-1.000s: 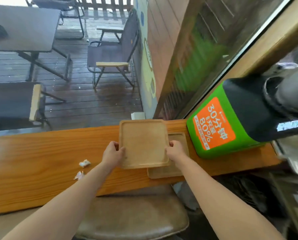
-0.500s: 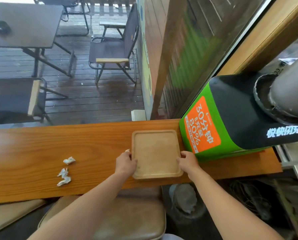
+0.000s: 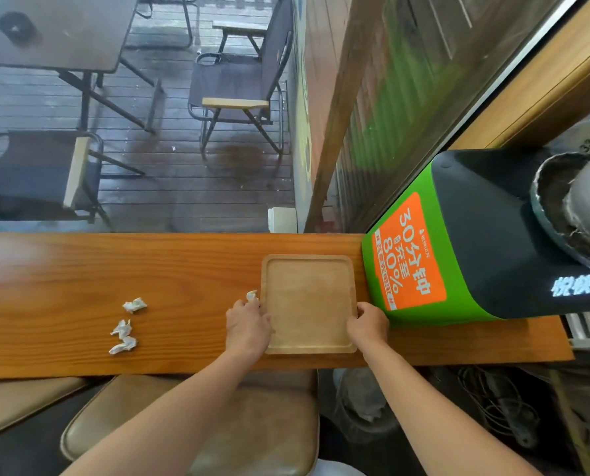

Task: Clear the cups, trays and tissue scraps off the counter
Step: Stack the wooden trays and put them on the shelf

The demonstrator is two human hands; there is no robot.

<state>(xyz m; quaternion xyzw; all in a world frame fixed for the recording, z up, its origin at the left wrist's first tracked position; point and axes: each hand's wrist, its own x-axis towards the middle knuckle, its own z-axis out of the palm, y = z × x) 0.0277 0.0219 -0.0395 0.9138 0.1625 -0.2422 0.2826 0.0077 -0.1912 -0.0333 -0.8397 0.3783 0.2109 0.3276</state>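
Note:
A square wooden tray [image 3: 309,300] lies flat on the wooden counter [image 3: 80,269], stacked squarely over a second tray that is hidden beneath it. My left hand [image 3: 247,326] grips the tray's left edge and my right hand [image 3: 369,322] grips its right edge near the front corner. A small tissue scrap [image 3: 252,295] sits against the tray's left rim, just beyond my left fingers. More crumpled tissue scraps lie to the left: one [image 3: 134,305] farther back, two [image 3: 123,336] nearer the front edge. No cups are in view.
A green and black charging station [image 3: 458,242] with an orange label stands on the counter right beside the tray. Brown leather stools [image 3: 190,424] stand below the counter's front edge. Behind the counter a window shows a deck with chairs and a table.
The upper tray was slid right and set squarely on the lower one, which now is hidden. Both hands stayed on its edges. The view shifted, bringing more tissue scraps into sight.

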